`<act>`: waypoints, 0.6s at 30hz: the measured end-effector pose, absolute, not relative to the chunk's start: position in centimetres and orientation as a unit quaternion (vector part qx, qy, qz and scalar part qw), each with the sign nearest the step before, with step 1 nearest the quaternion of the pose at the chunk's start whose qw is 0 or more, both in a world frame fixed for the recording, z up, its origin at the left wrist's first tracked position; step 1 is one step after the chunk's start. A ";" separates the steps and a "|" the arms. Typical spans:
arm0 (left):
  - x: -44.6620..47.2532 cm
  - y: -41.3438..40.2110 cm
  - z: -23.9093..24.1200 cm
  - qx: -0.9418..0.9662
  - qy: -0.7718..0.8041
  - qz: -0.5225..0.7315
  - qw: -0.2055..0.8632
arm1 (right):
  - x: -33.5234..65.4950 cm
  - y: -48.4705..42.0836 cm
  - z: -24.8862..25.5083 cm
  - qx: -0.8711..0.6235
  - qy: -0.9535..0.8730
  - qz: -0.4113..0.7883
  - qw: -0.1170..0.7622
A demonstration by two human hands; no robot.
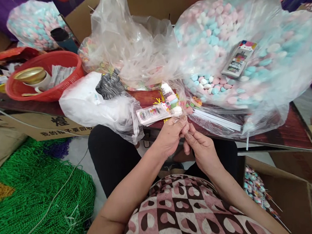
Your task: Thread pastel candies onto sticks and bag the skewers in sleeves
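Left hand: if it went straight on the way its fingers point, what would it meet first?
The left hand would first meet the fingers of the right hand, which it touches; past them, probably the clear bag of sweets, depth unclear.

A small clear packet [171, 101] of pastel sweets, pink, white, green and blue, is being held nearly upright, its top being tipped slightly to the left. Its lower end is being pinched between the fingertips of the left hand [171, 135] and the right hand [201, 147], which are being pressed together just below it, thumbs touching.
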State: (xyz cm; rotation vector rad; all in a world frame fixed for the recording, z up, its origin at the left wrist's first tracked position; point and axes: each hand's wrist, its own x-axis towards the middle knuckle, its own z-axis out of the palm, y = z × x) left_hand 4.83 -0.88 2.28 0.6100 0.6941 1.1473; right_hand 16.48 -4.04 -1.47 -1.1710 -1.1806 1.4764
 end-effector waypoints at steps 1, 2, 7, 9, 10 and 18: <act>4.9 -1.0 2.1 0.285 0.320 0.517 0.741 | 16.4 -4.1 -1.6 -0.475 -0.469 0.599 0.442; 4.9 -1.0 1.9 0.293 0.323 0.514 0.739 | 16.3 -4.1 -1.7 -0.476 -0.463 0.603 0.442; 4.6 -0.9 1.5 0.310 0.317 0.498 0.746 | 16.4 -4.0 -1.8 -0.470 -0.456 0.614 0.440; 4.2 -0.8 1.8 0.304 0.299 0.487 0.762 | 16.6 -3.9 -1.5 -0.463 -0.462 0.611 0.445; 4.0 -0.7 1.9 0.296 0.287 0.488 0.769 | 16.7 -3.8 -1.3 -0.459 -0.465 0.610 0.449; 3.9 -0.9 2.3 0.240 0.247 0.485 0.804 | 16.4 -3.9 -0.6 -0.431 -0.419 0.648 0.467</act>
